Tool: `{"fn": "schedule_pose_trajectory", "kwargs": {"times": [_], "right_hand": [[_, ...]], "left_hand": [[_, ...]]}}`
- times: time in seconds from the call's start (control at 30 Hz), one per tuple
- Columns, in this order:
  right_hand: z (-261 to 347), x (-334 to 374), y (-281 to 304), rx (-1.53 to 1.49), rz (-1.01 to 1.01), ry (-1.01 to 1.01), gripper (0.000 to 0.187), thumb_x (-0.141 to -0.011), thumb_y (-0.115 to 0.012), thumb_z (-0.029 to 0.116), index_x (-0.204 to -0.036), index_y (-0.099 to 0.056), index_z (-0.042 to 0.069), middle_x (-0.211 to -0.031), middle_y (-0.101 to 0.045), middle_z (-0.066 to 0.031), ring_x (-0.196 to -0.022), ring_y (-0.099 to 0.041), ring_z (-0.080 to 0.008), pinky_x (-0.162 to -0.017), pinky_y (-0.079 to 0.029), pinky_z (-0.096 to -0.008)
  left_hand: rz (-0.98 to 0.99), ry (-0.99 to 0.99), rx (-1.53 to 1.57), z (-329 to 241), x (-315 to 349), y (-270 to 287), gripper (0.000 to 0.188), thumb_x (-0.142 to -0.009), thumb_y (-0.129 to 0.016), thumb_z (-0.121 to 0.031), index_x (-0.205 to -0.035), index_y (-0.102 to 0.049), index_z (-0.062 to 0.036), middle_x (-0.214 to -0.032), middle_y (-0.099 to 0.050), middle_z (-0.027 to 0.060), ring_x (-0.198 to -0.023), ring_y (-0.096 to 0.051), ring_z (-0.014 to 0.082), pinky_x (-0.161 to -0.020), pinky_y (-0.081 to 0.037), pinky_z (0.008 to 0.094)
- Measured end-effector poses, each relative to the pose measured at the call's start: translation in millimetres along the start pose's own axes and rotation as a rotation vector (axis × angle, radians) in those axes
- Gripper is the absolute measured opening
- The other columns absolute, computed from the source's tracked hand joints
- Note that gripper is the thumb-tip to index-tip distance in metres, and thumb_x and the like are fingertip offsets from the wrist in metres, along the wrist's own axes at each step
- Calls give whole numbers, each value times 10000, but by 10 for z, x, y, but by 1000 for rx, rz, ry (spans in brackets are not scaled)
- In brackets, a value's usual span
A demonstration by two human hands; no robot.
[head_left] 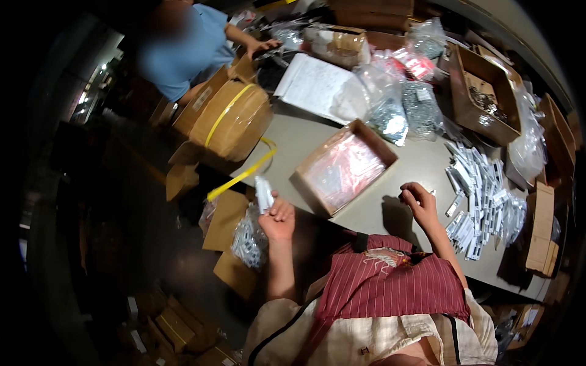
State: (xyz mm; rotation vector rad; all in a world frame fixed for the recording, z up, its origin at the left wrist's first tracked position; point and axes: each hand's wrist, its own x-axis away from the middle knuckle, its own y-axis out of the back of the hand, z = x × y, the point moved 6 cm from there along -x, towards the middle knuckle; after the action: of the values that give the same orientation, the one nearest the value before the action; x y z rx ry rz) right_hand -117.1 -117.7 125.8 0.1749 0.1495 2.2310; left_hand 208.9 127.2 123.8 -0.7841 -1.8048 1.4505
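My left hand (279,218) is raised left of the table's front edge, closed around a few pale silver metal strips (264,194) that stick up past the fingers. Below it, an open carton (223,215) holds a clear bag of similar silver pieces (249,239). My right hand (420,204) hovers above the table with loosely curled fingers, apparently holding nothing. To its right lies a loose heap of silver metal strips (482,189). Between my hands, an open cardboard box (305,190) contains clear plastic bags with red markings (351,168).
A co-worker in a blue shirt (189,52) reaches over the far left side. Beside them a large carton (229,119) carries a yellow strap (244,177). Papers (314,85), bags of hardware (421,110) and a box of metal parts (458,91) crowd the back.
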Motion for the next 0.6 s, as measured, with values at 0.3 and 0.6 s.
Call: {"fn": "schedule_pose_trajectory", "kwargs": {"times": [0.3, 0.6], "right_hand": [[646, -1113, -947, 916, 161, 639, 417, -796, -690, 52, -1182, -543, -7, -1082, -562, -183, -1041, -583, -362, -862, -511, -432], [230, -1521, -1022, 675, 242, 399, 195, -803, -686, 195, -851, -639, 12, -928, -665, -190, -855, -667, -385, -750, -533, -471]], "left_hand": [[-679, -450, 256, -1182, 758, 2060, 199, -996, -445, -145, -1085, -590, -41, -893, -671, 17, -631, -563, 129, -611, -484, 279], [-617, -573, -615, -678, 473, 646, 212, -1017, -529, -119, -1183, -646, -55, -943, -663, 15, -744, -552, 95, -659, -436, 255]]}}
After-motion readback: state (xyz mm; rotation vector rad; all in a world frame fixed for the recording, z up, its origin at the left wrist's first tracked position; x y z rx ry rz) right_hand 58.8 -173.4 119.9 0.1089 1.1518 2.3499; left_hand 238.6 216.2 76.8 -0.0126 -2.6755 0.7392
